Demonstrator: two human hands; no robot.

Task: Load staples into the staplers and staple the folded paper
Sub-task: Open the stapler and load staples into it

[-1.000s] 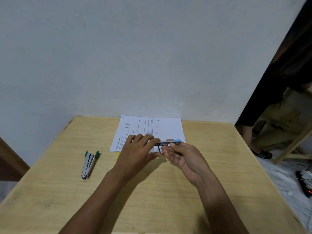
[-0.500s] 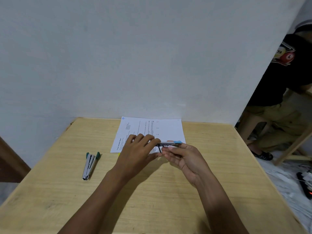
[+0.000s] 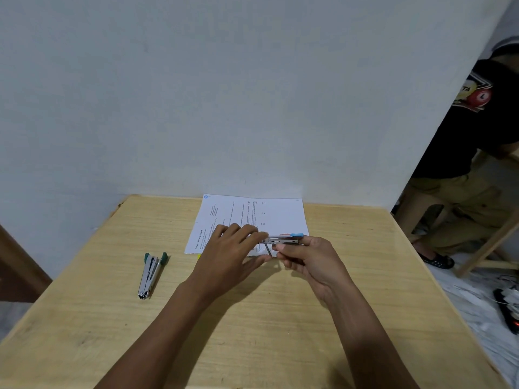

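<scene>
Here the blue-tipped stapler [image 3: 283, 240] is pinched in the grip of the right hand [image 3: 311, 259], just over the near edge of the paper [image 3: 252, 214] on the surface [image 3: 252, 318]; its magazine's contents cannot be told. Its other end is touched by the left hand [image 3: 230, 248], whose grip cannot be judged. Well left of both, a green-tipped stapler [image 3: 151, 272] is laid open.

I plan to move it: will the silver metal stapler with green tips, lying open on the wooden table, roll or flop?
The silver metal stapler with green tips lies splayed open, so its arms may swing when lifted. Being flat, it should slide, not roll, on the wooden table.
</scene>
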